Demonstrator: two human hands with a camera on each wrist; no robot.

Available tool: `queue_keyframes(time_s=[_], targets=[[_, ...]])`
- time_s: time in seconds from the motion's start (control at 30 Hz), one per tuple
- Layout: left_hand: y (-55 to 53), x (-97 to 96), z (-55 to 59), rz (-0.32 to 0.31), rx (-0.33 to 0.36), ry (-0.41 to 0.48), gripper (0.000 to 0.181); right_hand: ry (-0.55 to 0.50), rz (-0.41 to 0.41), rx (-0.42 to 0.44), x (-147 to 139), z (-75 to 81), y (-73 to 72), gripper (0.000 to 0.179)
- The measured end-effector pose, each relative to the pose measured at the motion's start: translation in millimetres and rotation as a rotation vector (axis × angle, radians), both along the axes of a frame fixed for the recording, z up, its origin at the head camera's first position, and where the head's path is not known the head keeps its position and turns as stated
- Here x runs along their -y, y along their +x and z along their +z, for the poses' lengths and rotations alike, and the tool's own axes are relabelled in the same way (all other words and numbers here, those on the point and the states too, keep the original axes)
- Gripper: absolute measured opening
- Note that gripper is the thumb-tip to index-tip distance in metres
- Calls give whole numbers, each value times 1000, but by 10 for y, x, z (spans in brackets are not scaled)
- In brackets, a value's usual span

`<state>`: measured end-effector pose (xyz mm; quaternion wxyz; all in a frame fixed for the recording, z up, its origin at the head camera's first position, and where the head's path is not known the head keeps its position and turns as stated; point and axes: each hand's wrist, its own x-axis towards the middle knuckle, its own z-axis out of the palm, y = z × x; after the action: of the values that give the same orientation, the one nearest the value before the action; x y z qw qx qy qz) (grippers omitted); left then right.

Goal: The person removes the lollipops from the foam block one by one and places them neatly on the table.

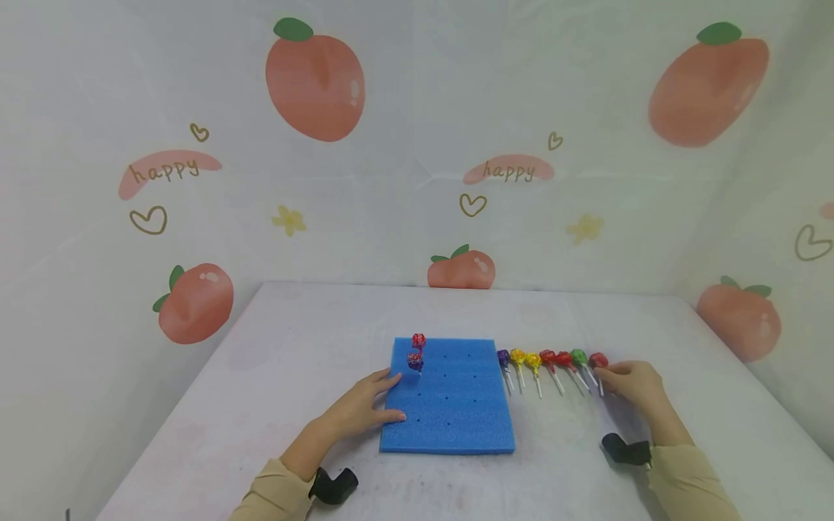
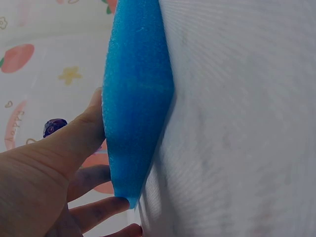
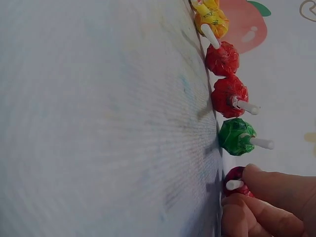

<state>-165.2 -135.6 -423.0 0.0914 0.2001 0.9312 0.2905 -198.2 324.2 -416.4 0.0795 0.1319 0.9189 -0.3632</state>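
Observation:
A blue foam board (image 1: 456,430) with small holes lies on the table. Two wrapped lollipops stand upright in its far left part, a red one (image 1: 419,339) and a red-and-purple one (image 1: 415,361). My left hand (image 1: 355,407) rests on the board's left edge, fingers spread and fairly straight. On the right, my right hand (image 1: 635,387) pinches a dark red lollipop (image 3: 236,183) between thumb and fingers, at the right end of a row. Beside it in the row lie a green lollipop (image 3: 238,137), red ones (image 3: 230,96), yellow ones (image 1: 517,356) and a purple one (image 1: 503,358).
The white table (image 1: 313,325) reaches back to a fruit-print cloth wall (image 1: 391,217). Both wrists carry black devices, one by the left sleeve (image 1: 270,492) and one by the right sleeve (image 1: 691,481). The lollipop row begins close to the board's right edge.

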Motion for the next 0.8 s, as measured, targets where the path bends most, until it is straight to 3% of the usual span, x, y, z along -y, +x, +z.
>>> queue_keyframes(time_s=[0.37, 0.8], targets=[[-6, -3, -6, -4, 1, 7, 72, 10, 52, -61, 4, -71, -42, 47], [-8, 8, 9, -10, 5, 7, 71, 51, 86, -80, 22, -36, -58, 42]])
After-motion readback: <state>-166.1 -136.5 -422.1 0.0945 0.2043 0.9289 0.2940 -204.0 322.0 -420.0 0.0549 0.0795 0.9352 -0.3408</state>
